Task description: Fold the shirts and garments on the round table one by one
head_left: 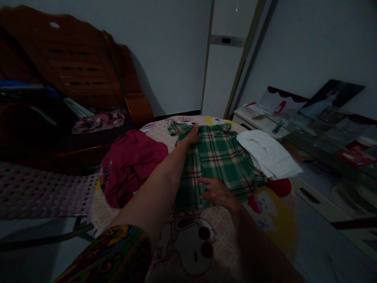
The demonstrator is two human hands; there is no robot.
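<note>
A green plaid shirt (219,157) with cream and dark lines lies spread on a round table, its front placket running toward me. My left hand (193,136) reaches to the far end of the shirt near the collar, with its fingers closed on the cloth. Close to the hem, my right hand (214,191) rests over the placket, fingers apart and the index finger stretched out to the left. My left forearm hides part of the shirt's left side.
A crumpled magenta garment (135,161) lies left on the patterned tablecloth (220,243); a folded white cloth (266,153) lies right. Beyond stand a wooden bench (79,59), a white cabinet-like unit (225,78) and a glass-topped stand (318,133) with papers. A woven seat (44,188) is at left.
</note>
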